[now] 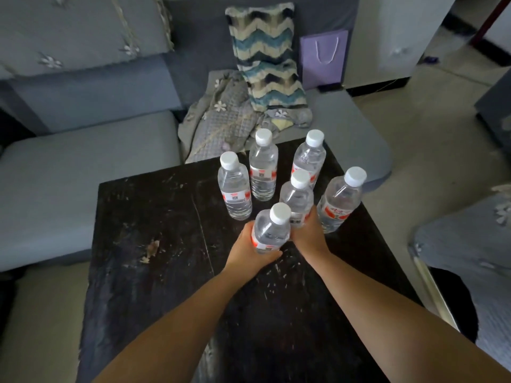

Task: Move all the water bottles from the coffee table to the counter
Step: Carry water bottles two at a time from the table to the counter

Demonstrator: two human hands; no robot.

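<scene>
Six bottles stand upright on the table, clustered at its far right part; the left hand curls its fingers round the nearest bottle, thumb across the label; the right hand grips the bottle behind, its fingers mostly hidden; four others stand free beyond, toward the sofa; a bag leans past the table's far edge.

six bottles on coffee table, far right | sofa behind, probably touching
</scene>
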